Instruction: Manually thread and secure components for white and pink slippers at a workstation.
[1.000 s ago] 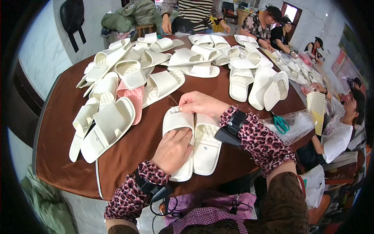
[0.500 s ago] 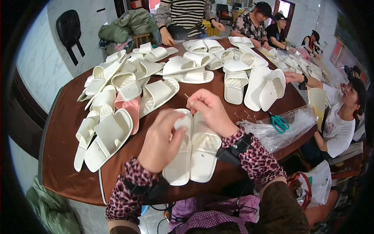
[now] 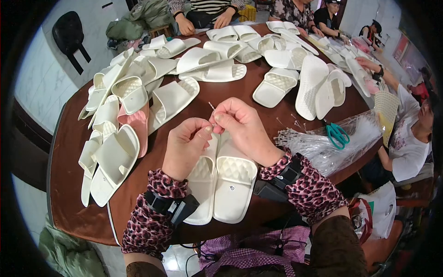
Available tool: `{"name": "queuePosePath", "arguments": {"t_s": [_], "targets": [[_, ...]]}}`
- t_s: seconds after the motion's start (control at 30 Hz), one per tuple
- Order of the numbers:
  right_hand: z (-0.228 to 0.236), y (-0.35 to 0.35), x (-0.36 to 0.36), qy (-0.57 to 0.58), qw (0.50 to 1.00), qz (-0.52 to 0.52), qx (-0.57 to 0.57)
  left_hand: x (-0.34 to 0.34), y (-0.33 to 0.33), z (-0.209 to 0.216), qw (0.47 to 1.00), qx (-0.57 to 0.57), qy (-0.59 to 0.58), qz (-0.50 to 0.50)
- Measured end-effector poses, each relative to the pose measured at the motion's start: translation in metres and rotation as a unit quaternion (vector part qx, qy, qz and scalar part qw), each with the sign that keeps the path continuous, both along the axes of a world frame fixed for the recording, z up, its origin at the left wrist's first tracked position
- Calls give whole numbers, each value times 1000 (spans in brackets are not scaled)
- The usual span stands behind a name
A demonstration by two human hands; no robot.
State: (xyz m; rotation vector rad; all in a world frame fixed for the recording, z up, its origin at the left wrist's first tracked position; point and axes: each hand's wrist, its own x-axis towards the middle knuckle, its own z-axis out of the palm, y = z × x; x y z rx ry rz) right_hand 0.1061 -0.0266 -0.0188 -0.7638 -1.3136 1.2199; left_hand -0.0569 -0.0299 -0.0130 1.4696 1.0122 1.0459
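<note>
A pair of white slippers (image 3: 232, 196) lies side by side in front of me, toes toward my body. Over their far ends my hands meet, fingertips almost touching. My right hand (image 3: 242, 129) pinches a thin, pale plastic tie (image 3: 211, 105), whose tip sticks up past the fingers. My left hand (image 3: 184, 150) is closed in a pinch beside it; whatever is between its thumb and forefinger is too small to make out. Both wrists wear leopard-print sleeves and dark strapped devices.
Many white slippers (image 3: 210, 60) cover the far and left table, with a pink slipper (image 3: 137, 121) among them. Right of my hands are a clear bag of plastic ties (image 3: 318, 147) and teal-handled scissors (image 3: 338, 135). Several people work around the brown table (image 3: 152, 182).
My left hand has closed its fingers and come up against my right hand. The view has shifted slightly. The person at the right has reached farther across the slippers.
</note>
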Motion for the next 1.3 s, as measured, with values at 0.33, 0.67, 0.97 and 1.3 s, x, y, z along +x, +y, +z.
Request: {"name": "queuePosePath", "arguments": {"t_s": [0.33, 0.67, 0.97, 1.3], "targets": [[1, -7, -1, -38, 999, -8, -13, -9, 0, 0, 992, -70, -101, -15], [-6, -3, -2, -131, 991, -24, 31, -19, 10, -2, 971, -132, -189, -68], [-5, -3, -2, -154, 987, -23, 29, -25, 17, -3, 953, -160, -225, -121], [-4, -4, -3, -148, 989, -6, 29, -27, 18, -4, 954, -156, -215, -142]]}}
